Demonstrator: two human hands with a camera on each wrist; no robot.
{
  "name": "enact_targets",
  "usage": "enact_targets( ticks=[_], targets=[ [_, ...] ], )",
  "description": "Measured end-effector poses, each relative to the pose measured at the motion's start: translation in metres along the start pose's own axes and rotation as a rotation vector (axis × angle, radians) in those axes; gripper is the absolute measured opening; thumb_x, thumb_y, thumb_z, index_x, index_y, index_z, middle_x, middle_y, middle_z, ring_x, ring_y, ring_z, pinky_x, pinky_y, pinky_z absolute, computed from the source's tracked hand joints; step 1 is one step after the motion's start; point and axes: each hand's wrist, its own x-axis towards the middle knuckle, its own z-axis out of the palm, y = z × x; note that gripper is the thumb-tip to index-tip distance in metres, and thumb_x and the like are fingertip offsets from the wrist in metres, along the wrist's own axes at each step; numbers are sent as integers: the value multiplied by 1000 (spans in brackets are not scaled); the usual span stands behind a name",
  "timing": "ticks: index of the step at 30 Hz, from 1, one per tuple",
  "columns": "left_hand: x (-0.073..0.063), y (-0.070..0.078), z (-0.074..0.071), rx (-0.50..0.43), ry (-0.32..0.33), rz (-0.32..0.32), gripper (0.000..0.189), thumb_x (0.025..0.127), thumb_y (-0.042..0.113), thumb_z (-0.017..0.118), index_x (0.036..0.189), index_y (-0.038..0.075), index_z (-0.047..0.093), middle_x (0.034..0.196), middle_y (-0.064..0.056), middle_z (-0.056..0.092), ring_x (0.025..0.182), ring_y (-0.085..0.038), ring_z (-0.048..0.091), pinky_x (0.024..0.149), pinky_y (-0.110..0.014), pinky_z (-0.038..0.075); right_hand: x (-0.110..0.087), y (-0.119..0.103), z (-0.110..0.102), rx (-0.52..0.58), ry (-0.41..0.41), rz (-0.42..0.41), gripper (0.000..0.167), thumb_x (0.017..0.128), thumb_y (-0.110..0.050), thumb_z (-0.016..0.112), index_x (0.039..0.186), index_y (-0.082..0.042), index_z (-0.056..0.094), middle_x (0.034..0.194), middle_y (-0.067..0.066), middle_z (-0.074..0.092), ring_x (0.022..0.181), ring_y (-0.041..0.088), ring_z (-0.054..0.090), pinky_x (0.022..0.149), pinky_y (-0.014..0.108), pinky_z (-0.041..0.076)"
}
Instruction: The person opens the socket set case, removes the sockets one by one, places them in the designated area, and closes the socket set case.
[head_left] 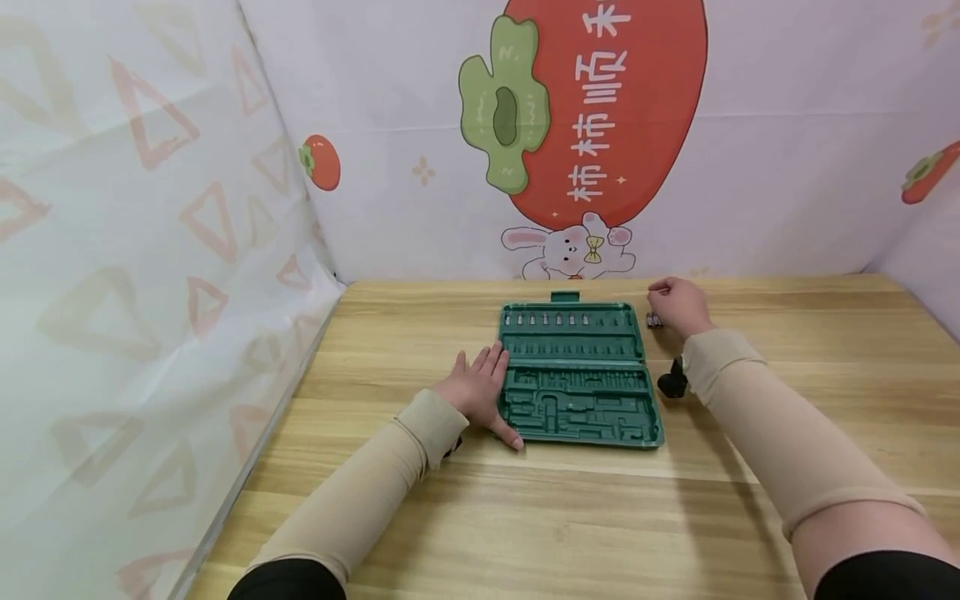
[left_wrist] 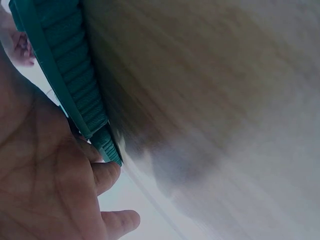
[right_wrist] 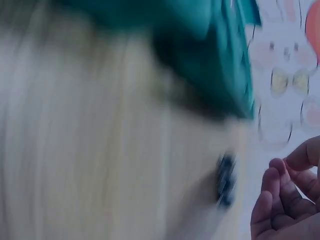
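- Green case (head_left: 600,410) is lying unfolded on the wooden table (head_left: 570,525), with its two halves spreading toward twelve and six o'clock.
- Seven little shiny metal pieces (head_left: 545,319) are sitting in a row in the far half, around eleven o'clock from the middle of the case.
- Lots of dents in different shapes are filling the near half, on the six o'clock side.
- The left hand (head_left: 477,390) is touching the case at nine o'clock. Its fingers are stretching out straight toward one o'clock, and its thumb is pointing to four o'clock, by the near corner.
- The right hand (head_left: 678,307) is hovering at two o'clock from the case. Its fingers are bending, and the tips of the thumb and first finger are coming together. I cannot tell if they are pinching something tiny.
- Some small loose metal bits (head_left: 651,320) are lying on the table between the case and the right hand, also at two o'clock. They are looking blurry in the right wrist view.
- A black thing (head_left: 671,380) is showing by the right wrist, at three o'clock from the case.
- Tan sleeves (head_left: 360,500) are covering part of both arms.
- A bunny picture (head_left: 570,247) is showing on the white cloth (head_left: 390,217) at twelve o'clock, under a big red fruit (head_left: 660,83).
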Motion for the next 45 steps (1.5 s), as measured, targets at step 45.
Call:
enact_targets(
  ticks=[45],
  targets=[
    [-4,2,-2,23,7,-7,146,67,88,71,167,10,-2,173,-9,-8,158,-27,-1,124,-55,7,7,-53,57,36,-211,-21,31,101,-8,62,126,10,61,129,27,57,106,35,53,95,50,47]
  ],
)
